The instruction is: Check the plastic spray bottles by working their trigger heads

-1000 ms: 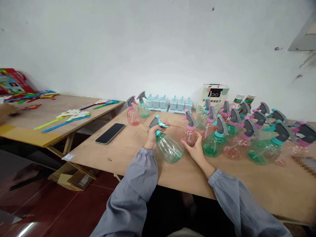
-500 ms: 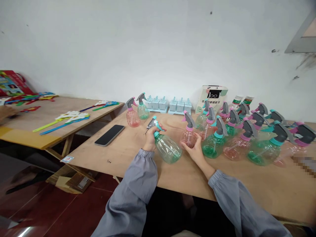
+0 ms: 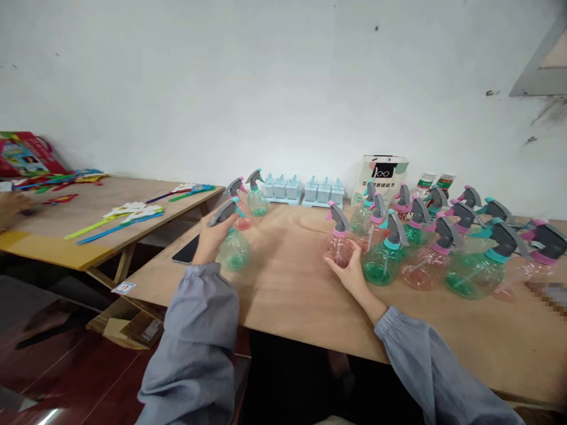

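My left hand (image 3: 213, 235) is closed round the neck of a green spray bottle (image 3: 234, 251) with a grey and teal head, at the left of the table. Just behind it are a pink spray bottle (image 3: 243, 222), partly hidden, and another green bottle (image 3: 257, 202). With fingers curved round its lower body, my right hand (image 3: 348, 265) grips a pink spray bottle (image 3: 339, 248) standing upright. Several pink and green bottles stand to the right of that hand, the nearest being a green one (image 3: 381, 262).
A phone (image 3: 186, 250) lies beside my left hand. Light-blue moulds (image 3: 323, 195) and a printed box (image 3: 380, 180) stand by the wall. On the left table (image 3: 101, 192) are colourful hand-shaped sticks (image 3: 128, 215), and another person's hand (image 3: 13, 206) shows at its far left.
My left hand has moved left across the table with the green bottle, which now hangs more upright and partly covers the phone. My right hand has stayed round the pink bottle.
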`<state>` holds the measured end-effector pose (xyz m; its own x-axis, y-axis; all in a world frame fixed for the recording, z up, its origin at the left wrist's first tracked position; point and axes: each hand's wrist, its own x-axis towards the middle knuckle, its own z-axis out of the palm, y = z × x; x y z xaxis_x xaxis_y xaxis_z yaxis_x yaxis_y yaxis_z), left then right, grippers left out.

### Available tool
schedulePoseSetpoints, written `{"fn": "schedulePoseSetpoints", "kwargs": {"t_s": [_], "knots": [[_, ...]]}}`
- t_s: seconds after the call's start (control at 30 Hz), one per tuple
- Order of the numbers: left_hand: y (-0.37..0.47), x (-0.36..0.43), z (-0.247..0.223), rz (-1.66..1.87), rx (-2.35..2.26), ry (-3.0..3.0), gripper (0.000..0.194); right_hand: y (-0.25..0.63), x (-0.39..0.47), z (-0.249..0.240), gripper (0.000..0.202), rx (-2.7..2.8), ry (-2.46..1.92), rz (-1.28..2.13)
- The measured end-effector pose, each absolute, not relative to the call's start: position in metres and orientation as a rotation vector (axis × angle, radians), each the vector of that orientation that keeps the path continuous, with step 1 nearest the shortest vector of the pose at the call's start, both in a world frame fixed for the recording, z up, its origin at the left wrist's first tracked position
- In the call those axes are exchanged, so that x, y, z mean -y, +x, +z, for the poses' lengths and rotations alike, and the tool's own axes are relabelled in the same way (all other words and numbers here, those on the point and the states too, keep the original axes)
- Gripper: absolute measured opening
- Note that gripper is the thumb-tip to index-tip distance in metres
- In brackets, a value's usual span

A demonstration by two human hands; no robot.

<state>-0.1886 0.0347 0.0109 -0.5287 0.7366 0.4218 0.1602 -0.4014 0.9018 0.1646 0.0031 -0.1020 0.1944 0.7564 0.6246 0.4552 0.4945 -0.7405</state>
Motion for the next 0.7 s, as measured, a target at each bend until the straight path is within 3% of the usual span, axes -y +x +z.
{"fn": "schedulePoseSetpoints", "kwargs": {"t_s": [0.2,0.47,0.7], "knots": [[-0.247,-0.073,0.004,2.049,-1.555,1.198,0.026,0.165,-0.004,-0.103,0.082,1.451,-1.126,0.267],[-0.255,-0.117,-0.001,2.129,-1.477,1.200,0.025,0.163,-0.002,-0.102,0.083,1.450,-1.126,0.310],[-0.244,-0.124,0.004,2.132,-1.435,1.231,0.042,0.161,0.000,-0.101,0.083,1.445,-1.116,0.317]]}}
